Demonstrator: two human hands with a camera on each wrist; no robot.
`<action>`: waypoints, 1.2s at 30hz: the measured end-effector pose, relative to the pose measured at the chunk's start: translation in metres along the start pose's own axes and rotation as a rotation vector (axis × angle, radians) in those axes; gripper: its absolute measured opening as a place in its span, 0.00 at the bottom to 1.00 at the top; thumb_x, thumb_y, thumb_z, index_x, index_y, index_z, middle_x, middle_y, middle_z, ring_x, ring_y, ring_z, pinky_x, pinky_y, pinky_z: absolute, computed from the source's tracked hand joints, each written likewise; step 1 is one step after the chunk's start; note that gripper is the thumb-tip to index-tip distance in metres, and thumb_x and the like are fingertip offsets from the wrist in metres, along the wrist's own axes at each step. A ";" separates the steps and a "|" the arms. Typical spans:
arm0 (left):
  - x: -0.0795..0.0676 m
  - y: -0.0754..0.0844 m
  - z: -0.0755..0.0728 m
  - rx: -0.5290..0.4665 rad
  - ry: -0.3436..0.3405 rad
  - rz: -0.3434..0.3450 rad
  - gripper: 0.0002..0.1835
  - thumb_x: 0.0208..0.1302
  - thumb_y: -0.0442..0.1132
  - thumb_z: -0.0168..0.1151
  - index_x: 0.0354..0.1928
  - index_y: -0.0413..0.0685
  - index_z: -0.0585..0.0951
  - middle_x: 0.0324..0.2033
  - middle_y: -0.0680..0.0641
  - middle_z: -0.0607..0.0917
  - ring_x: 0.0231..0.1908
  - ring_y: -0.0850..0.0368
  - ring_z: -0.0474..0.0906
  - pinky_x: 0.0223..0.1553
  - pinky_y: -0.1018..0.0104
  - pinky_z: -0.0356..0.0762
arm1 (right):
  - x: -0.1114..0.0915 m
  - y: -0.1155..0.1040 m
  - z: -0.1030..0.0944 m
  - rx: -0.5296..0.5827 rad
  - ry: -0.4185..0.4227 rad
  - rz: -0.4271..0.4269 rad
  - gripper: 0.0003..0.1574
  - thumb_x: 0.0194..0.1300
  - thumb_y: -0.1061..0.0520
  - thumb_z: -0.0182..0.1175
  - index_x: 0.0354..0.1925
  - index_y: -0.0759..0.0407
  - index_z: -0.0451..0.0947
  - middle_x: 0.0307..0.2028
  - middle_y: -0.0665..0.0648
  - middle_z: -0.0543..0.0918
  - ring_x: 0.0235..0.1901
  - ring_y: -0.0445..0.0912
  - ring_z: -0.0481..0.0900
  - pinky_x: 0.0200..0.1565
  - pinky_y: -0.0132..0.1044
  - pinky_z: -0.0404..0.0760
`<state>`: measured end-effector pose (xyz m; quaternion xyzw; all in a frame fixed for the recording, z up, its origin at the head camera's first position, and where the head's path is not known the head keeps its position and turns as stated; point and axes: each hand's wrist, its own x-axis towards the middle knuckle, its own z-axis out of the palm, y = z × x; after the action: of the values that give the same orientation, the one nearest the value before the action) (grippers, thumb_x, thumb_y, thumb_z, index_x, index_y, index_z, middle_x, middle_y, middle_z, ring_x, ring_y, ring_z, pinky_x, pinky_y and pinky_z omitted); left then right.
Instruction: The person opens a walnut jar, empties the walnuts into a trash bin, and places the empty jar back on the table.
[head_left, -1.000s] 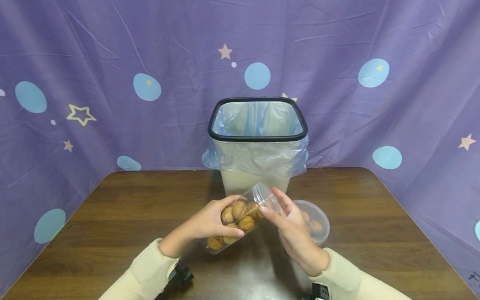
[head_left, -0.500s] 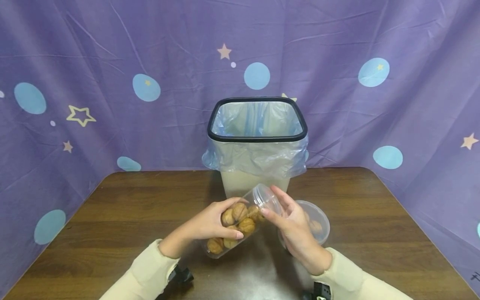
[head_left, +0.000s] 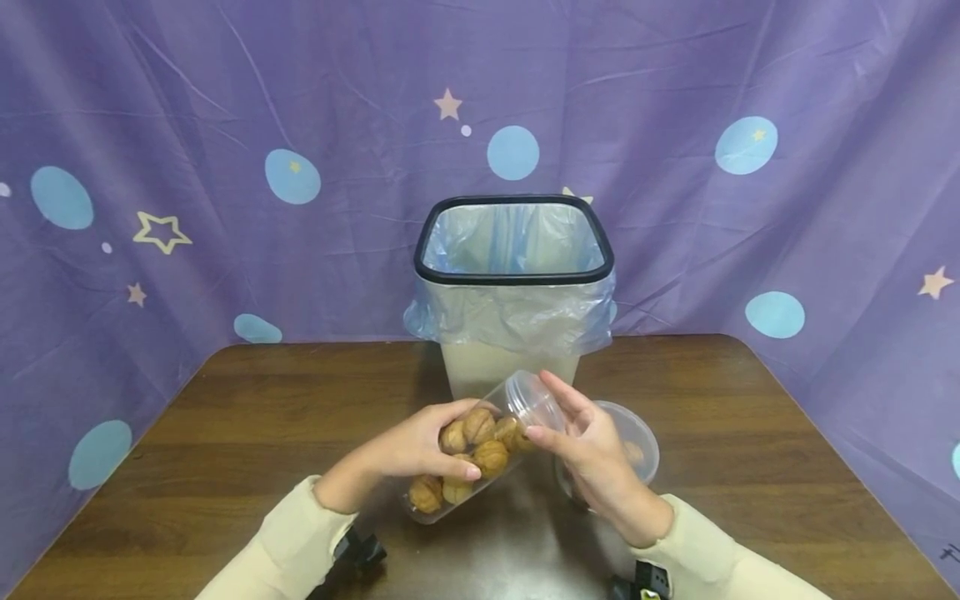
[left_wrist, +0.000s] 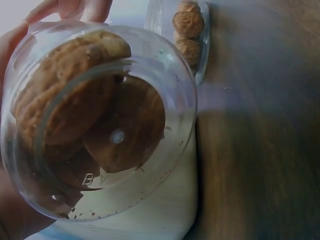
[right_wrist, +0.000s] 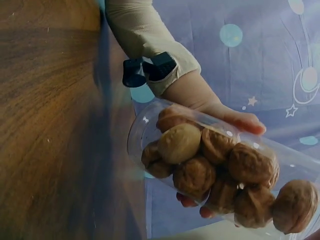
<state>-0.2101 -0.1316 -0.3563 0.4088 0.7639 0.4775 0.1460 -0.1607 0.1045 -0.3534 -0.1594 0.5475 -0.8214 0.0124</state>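
My left hand [head_left: 420, 450] grips a clear plastic jar [head_left: 487, 477] round its body, thumb across the near side. The jar lies tilted in the air above the table, base toward the lower left, ridged neck toward the upper right. Several walnuts [head_left: 491, 459] fill much of it. My right hand [head_left: 600, 467] holds the neck end between thumb and fingers; whether a cap sits there is hard to tell. The left wrist view looks at the jar's round base [left_wrist: 150, 195]. In the right wrist view, the walnuts [right_wrist: 252, 162] show through the wall, with the left hand behind.
A second jar with a translucent lid [head_left: 637, 429] stands behind my right hand, walnuts inside. Farther back is a bin [head_left: 495, 367] with a black rim and bluish liner bag. Brown wooden table [head_left: 300, 400] lies underneath; a purple curtain [head_left: 360, 100] hangs behind.
The jar and both hands have shifted slightly downward. My right hand has drawn a little to the right, covering more of the second jar. Both grips look the same.
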 end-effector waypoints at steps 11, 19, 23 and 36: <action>-0.003 0.004 -0.002 -0.131 -0.075 0.008 0.32 0.54 0.41 0.69 0.61 0.45 0.69 0.41 0.47 0.83 0.41 0.56 0.81 0.45 0.60 0.80 | -0.004 -0.005 0.000 0.005 -0.081 -0.062 0.52 0.50 0.70 0.65 0.67 0.78 0.49 0.67 0.76 0.53 0.57 0.42 0.72 0.56 0.32 0.73; -0.005 0.005 -0.001 -0.201 -0.101 0.014 0.33 0.55 0.43 0.67 0.61 0.41 0.68 0.40 0.45 0.82 0.39 0.55 0.81 0.43 0.57 0.81 | -0.003 -0.004 -0.001 0.011 -0.101 -0.070 0.52 0.50 0.69 0.66 0.67 0.79 0.48 0.67 0.76 0.54 0.57 0.42 0.72 0.56 0.33 0.73; -0.006 0.006 -0.001 -0.224 -0.107 0.021 0.33 0.55 0.43 0.67 0.61 0.41 0.68 0.40 0.45 0.82 0.39 0.55 0.81 0.43 0.56 0.81 | -0.002 -0.004 -0.002 0.021 -0.125 -0.070 0.53 0.50 0.69 0.66 0.67 0.79 0.47 0.67 0.76 0.53 0.58 0.42 0.71 0.56 0.33 0.73; -0.011 0.005 -0.002 -0.255 -0.132 0.038 0.32 0.56 0.42 0.67 0.60 0.38 0.68 0.39 0.45 0.83 0.39 0.55 0.81 0.44 0.56 0.81 | -0.001 -0.002 -0.002 0.000 -0.184 -0.103 0.54 0.48 0.70 0.66 0.66 0.81 0.47 0.66 0.75 0.56 0.59 0.41 0.71 0.59 0.33 0.70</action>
<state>-0.2024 -0.1401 -0.3528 0.4316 0.6779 0.5456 0.2376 -0.1595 0.1076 -0.3524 -0.2622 0.5349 -0.8029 0.0202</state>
